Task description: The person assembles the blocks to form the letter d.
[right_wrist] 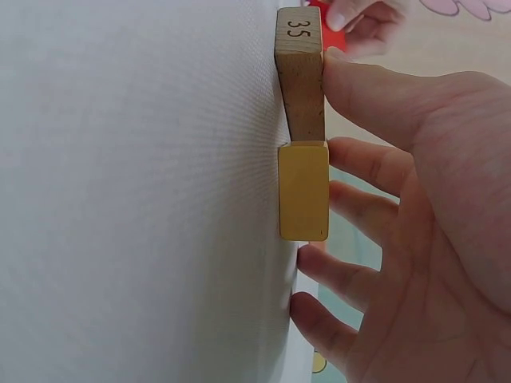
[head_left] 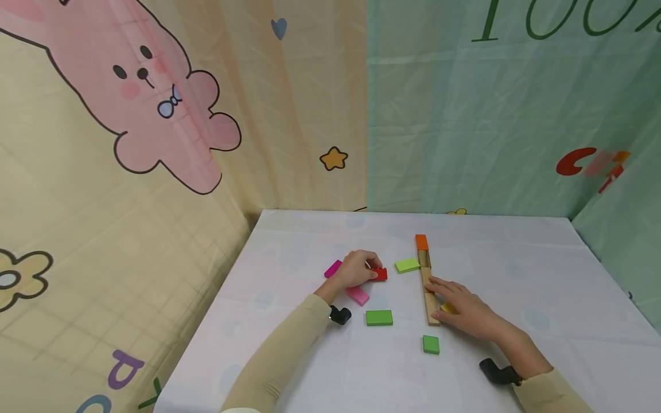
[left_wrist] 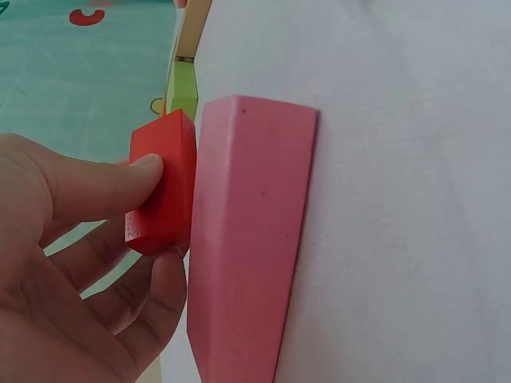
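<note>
My left hand (head_left: 356, 268) pinches a red block (left_wrist: 162, 179) between thumb and fingers. Beside it lie a pink block (head_left: 357, 295) and a magenta block (head_left: 333, 268), partly behind the hand. My right hand (head_left: 467, 310) rests its thumb and fingertips against a line of plain wooden blocks (head_left: 432, 310), fingers spread and fairly straight. The near wooden end bears the number 35 in the right wrist view. A yellow block (right_wrist: 303, 191) sits at the line's right side, partly under the right hand. An orange block (head_left: 421, 242) tops the line's far end.
A lime green block (head_left: 407, 265) lies left of the line, near its upper part. Two green blocks (head_left: 379, 318) lie nearer, one of them a short green block (head_left: 431, 344) below the line. The white tabletop (head_left: 289, 246) meets printed curtains (head_left: 465, 115) at the back.
</note>
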Motion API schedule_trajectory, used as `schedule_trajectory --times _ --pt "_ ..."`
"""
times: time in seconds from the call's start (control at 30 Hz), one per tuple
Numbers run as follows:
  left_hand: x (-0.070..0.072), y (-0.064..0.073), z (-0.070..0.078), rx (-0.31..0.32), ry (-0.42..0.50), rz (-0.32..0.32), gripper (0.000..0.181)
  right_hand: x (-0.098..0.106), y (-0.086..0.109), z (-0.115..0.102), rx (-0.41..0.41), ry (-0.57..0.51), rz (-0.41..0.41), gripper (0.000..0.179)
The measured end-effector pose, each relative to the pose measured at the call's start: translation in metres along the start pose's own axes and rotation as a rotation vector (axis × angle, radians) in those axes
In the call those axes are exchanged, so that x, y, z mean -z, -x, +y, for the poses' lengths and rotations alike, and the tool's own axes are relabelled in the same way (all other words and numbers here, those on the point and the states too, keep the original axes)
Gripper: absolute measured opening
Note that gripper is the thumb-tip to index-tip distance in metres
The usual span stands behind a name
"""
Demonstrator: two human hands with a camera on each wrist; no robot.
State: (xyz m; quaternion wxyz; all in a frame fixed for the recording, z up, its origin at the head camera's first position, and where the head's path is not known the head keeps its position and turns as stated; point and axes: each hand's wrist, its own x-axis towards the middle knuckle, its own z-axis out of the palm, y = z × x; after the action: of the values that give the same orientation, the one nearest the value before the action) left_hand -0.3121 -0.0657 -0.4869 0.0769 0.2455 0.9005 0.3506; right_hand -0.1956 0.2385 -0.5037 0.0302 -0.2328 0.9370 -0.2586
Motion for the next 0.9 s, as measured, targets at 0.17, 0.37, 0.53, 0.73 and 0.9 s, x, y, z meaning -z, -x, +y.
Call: schedule_trajectory --times 0.17,0.37,0.53,0.73,0.9 --pt "-0.001 0.001 0.004 -0.003 -0.007 0.007 0.021 0.0 0.0 0.0 -0.008 -0.001 -0.004 0.072" --pt "-0.002 0.003 0.009 0.0 0.019 -0.008 0.025 -0.002 -0.001 0.002 -0.011 -0.001 -0.009 0.073" --pt "-0.002 0.003 0.014 0.002 0.032 -0.015 0.029 -0.001 -0.001 0.002 -0.014 0.002 -0.007 0.072" --pt "-0.005 0.001 0.014 0.041 0.062 -0.018 0.031 -0.002 -0.001 0.002 -0.017 -0.002 -0.008 0.072" --pt "-0.008 0.0 0.017 0.071 0.076 -0.001 0.031 -0.001 -0.001 0.001 -0.018 -0.005 -0.007 0.072"
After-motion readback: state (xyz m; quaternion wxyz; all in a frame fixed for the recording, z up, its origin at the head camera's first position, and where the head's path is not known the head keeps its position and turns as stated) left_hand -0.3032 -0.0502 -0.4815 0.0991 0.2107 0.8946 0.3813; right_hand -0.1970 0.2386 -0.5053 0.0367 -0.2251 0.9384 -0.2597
